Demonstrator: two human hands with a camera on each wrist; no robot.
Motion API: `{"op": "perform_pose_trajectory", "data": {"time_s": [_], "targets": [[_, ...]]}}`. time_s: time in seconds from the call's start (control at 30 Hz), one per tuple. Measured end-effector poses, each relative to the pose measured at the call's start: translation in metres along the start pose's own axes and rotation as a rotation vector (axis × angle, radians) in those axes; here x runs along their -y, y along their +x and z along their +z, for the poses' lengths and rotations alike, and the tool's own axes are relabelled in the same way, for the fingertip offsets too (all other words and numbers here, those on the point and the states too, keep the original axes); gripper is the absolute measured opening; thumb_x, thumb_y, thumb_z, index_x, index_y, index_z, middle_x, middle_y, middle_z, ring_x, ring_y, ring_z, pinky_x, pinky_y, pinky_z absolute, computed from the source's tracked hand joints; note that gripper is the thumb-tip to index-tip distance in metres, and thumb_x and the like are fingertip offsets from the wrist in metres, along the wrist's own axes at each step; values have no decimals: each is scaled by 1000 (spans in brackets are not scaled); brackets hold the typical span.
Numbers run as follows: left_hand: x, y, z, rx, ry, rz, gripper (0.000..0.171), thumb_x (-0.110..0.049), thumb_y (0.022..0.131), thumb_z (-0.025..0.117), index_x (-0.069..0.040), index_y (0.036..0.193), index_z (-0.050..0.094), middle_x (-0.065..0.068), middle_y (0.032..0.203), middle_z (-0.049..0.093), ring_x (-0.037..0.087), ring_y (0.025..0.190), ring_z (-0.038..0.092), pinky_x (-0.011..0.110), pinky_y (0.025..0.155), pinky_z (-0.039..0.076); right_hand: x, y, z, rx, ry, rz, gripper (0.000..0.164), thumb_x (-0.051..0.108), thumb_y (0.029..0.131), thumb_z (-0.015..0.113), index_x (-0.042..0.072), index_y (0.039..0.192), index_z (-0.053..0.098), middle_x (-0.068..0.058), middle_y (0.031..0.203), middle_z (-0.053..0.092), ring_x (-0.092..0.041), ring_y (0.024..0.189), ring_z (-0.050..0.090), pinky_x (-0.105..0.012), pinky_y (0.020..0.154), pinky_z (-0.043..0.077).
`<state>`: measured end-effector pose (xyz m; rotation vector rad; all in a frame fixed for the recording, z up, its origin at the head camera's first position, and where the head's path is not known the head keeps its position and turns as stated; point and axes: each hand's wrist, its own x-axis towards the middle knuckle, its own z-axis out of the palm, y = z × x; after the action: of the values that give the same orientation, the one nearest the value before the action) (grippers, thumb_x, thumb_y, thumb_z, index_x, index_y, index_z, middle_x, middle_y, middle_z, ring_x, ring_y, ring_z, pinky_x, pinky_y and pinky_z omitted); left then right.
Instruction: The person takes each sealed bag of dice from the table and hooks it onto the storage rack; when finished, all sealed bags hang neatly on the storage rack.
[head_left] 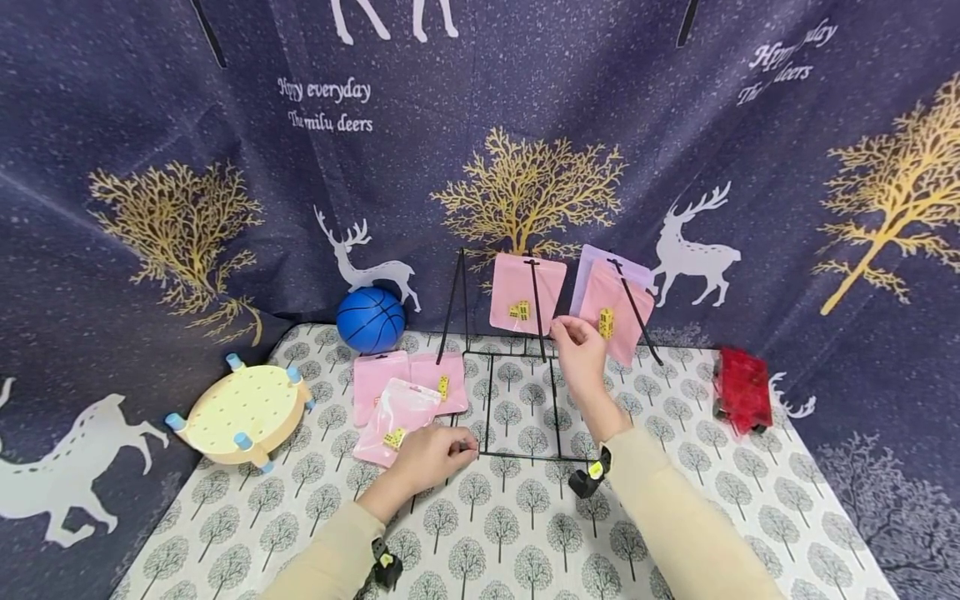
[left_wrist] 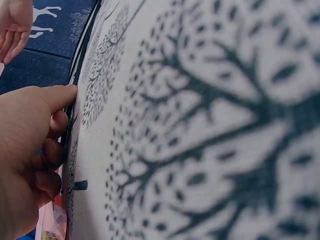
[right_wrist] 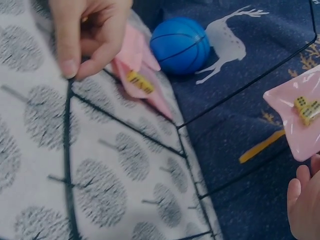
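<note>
A black wire rack (head_left: 522, 457) stands on the table, its slanted prongs rising at the back. My left hand (head_left: 433, 454) pinches the rack's front left corner between thumb and forefinger, as the right wrist view also shows. A pink pouch (head_left: 507, 283) with yellow dice inside hangs on the middle prong. My right hand (head_left: 583, 357) pinches this pouch's lower right corner. On the right prong hang another pink pouch (head_left: 621, 337) with yellow dice and, behind it, a lilac pouch (head_left: 590, 258). Three pink pouches lie overlapping left of the rack, the front one (head_left: 408, 407) beside my left hand.
A blue ball (head_left: 371, 320) sits at the back left. Further left is a round cream stool (head_left: 243, 410) with blue-tipped legs, turned over. A red toy vehicle (head_left: 742, 392) stands at the right. Behind the tree-patterned tablecloth (head_left: 498, 529) hangs a dark printed curtain (head_left: 465, 100).
</note>
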<state>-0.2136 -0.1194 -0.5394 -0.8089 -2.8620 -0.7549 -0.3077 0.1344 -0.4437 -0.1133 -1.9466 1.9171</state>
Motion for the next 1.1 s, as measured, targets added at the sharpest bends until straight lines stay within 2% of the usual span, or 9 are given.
{"op": "perform_pose_trajectory", "data": {"time_s": [0.2, 0.37, 0.53, 0.63, 0.77, 0.87, 1.1], "targets": [[0, 0, 1, -21, 0, 19, 5, -37, 88, 68, -34, 90, 69, -22, 56, 47, 1, 48, 42, 23, 41, 35, -16, -8, -13, 10, -78, 7, 18, 19, 88, 69, 4, 99, 69, -17, 90, 67, -19, 70, 59, -19, 57, 46], [1, -1, 2, -38, -1, 30, 4, -36, 87, 69, -32, 90, 69, -22, 55, 46, 1, 48, 40, 23, 40, 33, -26, -17, -30, 84, -122, 43, 20, 23, 89, 69, 6, 99, 69, -18, 91, 68, -16, 69, 61, -24, 60, 51], [2, -2, 2, -24, 4, 17, 5, -37, 88, 68, -34, 91, 69, -22, 56, 47, 0, 48, 41, 23, 41, 34, -22, -28, -47, 156, -111, 30, 20, 15, 90, 67, -2, 102, 66, -19, 92, 68, -11, 72, 64, -26, 65, 53], [2, -2, 2, -9, 10, 10, 6, -37, 88, 67, -34, 92, 69, -22, 56, 47, 0, 48, 41, 23, 41, 34, -18, -34, -57, 184, -146, 12, 21, 9, 90, 65, -6, 104, 64, -20, 91, 68, -13, 73, 65, -27, 67, 54], [0, -2, 0, -1, -7, 16, 7, -35, 88, 68, -31, 93, 70, -21, 58, 48, 1, 49, 42, 23, 42, 36, -23, -40, -71, 207, -208, -6, 23, 15, 91, 66, -3, 105, 65, -19, 94, 68, -16, 77, 66, -30, 70, 55], [-2, -2, 0, 4, -29, 12, 8, -34, 88, 68, -29, 94, 70, -21, 61, 49, 1, 50, 44, 22, 44, 37, -29, -44, -81, 228, -238, -15, 22, 21, 90, 68, 3, 103, 66, -17, 96, 68, -19, 79, 65, -28, 70, 54], [-10, -5, -3, -20, -7, -7, 14, -37, 89, 65, -29, 100, 69, -20, 61, 47, 2, 51, 43, 23, 46, 37, -28, -57, -100, 301, -363, -88, 19, 23, 90, 67, 7, 101, 67, -5, 89, 65, -19, 78, 59, -24, 68, 49]]}}
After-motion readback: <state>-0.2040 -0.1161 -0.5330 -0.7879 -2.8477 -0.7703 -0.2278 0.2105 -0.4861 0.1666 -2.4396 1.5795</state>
